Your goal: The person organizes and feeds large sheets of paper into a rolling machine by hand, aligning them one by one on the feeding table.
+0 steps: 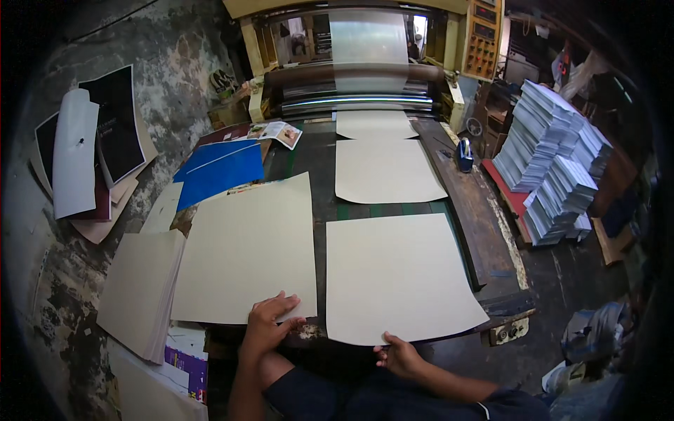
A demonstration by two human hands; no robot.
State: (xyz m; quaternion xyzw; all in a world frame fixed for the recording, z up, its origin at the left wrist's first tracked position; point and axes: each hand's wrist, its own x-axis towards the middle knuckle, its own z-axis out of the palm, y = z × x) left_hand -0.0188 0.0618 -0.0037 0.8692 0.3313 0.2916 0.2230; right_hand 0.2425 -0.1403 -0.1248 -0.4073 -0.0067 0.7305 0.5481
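Observation:
A large cream sheet [404, 274] lies on the dark feed table in front of me, its near edge reaching toward my lap. My right hand [404, 356] pinches that near edge, thumb on top and fingers partly hidden. Left of it lies another large cream sheet [246, 245]. On this sheet's near right corner rests my left hand [270, 319], its fingers stretched out and the thumb apart. Farther along the table, two cream sheets, one nearer [390, 172] and one farther [375, 125], run in line toward the machine's rollers [358, 104].
A stack of cream sheets [140, 291] leans at the left, near a blue sheet [225, 168]. A wooden rail [453, 203] borders the feed path, with a tape dispenser [465, 156] beside it. Piled paper bundles [554, 154] stand at right; a control panel [483, 38] hangs above.

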